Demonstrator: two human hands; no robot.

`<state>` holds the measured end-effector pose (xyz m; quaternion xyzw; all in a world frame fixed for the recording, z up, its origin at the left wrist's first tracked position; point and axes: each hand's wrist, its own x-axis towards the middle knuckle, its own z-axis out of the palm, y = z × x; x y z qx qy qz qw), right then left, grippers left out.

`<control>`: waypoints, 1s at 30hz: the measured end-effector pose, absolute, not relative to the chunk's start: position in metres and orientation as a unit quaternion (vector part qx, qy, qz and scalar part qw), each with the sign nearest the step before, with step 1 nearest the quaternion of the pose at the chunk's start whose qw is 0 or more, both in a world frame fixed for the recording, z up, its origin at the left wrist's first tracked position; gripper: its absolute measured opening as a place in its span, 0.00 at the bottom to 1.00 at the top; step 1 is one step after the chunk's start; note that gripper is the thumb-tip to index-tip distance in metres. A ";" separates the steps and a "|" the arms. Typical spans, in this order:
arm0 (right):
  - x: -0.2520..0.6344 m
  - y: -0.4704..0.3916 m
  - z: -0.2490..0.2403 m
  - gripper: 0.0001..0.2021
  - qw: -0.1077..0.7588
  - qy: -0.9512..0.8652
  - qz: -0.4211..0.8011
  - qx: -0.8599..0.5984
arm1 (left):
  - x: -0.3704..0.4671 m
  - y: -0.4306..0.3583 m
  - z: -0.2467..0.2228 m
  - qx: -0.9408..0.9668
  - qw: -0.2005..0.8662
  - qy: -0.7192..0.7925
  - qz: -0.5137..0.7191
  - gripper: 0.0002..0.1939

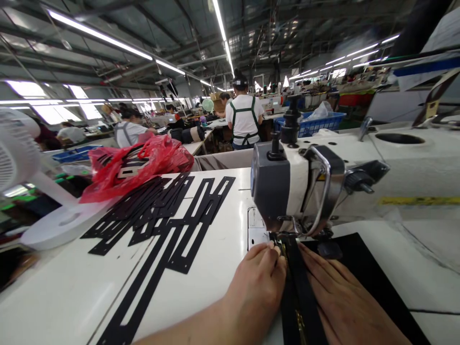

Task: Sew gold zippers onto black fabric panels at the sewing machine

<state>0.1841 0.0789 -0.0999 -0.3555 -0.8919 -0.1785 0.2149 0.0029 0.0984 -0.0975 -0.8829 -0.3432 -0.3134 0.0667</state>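
A sewing machine (287, 187) stands over the white table, its needle area just above a black strip with a zipper (300, 292). My left hand (260, 282) is closed on the left edge of the zipper strip, fingertips pinched close to the presser foot. Flat on the strip's right side lies my right hand (345, 292), fingers stretched out towards the machine and partly hidden under its head. Beneath the right hand spreads a black flat panel (362, 258). Several black cut-out frames (194, 235) lie overlapping on the table to the left.
A red plastic bag (140, 165) rests at the table's back left, beside a white fan (53, 215). Beyond the table, a person in a white shirt (245, 117) stands with their back turned. A blue crate (316, 125) is behind the machine.
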 end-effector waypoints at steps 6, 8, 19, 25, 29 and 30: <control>0.184 0.079 -0.102 0.32 0.203 -0.893 -0.200 -0.348 | 0.003 0.100 -0.098 -0.881 0.075 -0.339 -0.320 0.18; 0.184 0.079 -0.103 0.31 0.209 -0.890 -0.210 -0.347 | 0.002 0.100 -0.096 -0.887 0.063 -0.339 -0.308 0.17; 0.184 0.079 -0.104 0.28 0.186 -0.890 -0.179 -0.376 | -0.001 0.106 -0.103 -0.899 0.068 -0.320 -0.291 0.11; 0.187 0.084 -0.113 0.27 0.216 -0.892 -0.184 -0.353 | 0.003 0.108 -0.100 -0.895 0.058 -0.332 -0.293 0.08; 0.188 0.092 -0.110 0.27 0.207 -0.893 -0.180 -0.357 | 0.002 0.112 -0.102 -0.883 0.021 -0.373 -0.285 0.08; 0.188 0.093 -0.109 0.27 0.203 -0.894 -0.178 -0.356 | 0.001 0.112 -0.102 -0.881 0.016 -0.380 -0.283 0.09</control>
